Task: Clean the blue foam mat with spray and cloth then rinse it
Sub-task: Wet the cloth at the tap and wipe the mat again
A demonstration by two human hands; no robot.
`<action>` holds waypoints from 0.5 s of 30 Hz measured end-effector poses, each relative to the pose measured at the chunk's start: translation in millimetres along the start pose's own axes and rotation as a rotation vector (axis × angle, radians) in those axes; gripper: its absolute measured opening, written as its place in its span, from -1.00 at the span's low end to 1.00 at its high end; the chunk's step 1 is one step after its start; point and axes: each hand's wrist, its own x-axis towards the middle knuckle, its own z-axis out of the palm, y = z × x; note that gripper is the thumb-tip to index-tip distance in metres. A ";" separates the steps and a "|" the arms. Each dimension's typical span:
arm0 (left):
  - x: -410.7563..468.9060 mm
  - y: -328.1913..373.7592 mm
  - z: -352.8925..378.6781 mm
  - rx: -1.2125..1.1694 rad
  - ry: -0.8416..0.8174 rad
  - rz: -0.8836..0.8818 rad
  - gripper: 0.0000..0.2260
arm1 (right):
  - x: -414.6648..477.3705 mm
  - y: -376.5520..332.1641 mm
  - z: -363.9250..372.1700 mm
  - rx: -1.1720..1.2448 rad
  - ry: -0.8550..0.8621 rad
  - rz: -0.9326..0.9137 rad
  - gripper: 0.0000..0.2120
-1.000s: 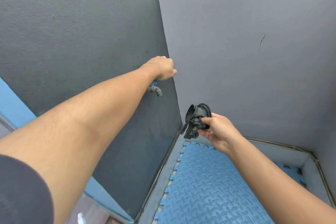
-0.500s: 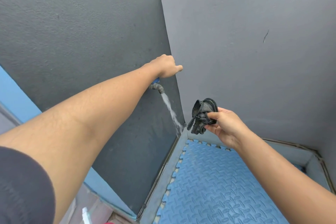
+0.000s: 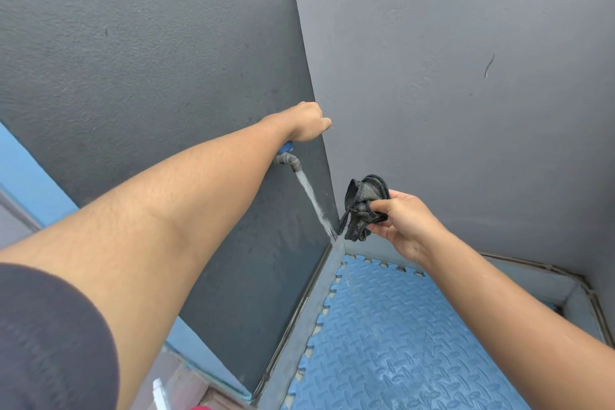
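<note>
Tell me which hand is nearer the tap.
Left. The left hand sits on top of the tap, gripping its handle; the right hand holds the dark cloth lower, off to the side.

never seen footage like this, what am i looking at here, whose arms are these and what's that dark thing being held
There is no machine here: the camera is worn on a person's head and looks down, so the two arms reaching into the picture are that person's own. The left hand is closed around the top of a wall tap, and a stream of water runs down from its spout into the corner. The right hand holds a bunched dark cloth between its fingers, just beside the stream. Below lies a blue foam mat with puzzle-cut edges, inside a low grey walled basin. The mat's surface looks wet in places.
</note>
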 end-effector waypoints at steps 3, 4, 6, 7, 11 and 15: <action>-1.2 1.2 -1.0 -0.004 -0.002 0.006 -0.61 | 1.1 -4.1 4.1 -0.002 -0.008 -0.012 -0.75; -1.0 0.8 -0.8 -0.008 -0.004 0.003 -0.61 | 1.3 -5.3 5.5 -0.001 -0.012 -0.016 -0.75; -1.7 0.2 -0.3 -0.019 -0.002 -0.004 -0.60 | 1.5 -6.7 8.0 0.002 -0.020 -0.019 -0.75; -2.2 -0.1 -0.3 -0.026 -0.004 -0.008 -0.61 | 1.5 -6.9 9.0 0.002 -0.022 -0.020 -0.74; -3.6 1.3 -0.6 -0.055 -0.005 -0.002 -0.61 | 1.3 -6.0 10.6 -0.026 -0.024 -0.026 -0.75; -0.5 -1.3 0.9 -0.064 -0.008 -0.008 -0.61 | 3.6 -4.7 12.6 -0.026 -0.020 -0.026 -0.75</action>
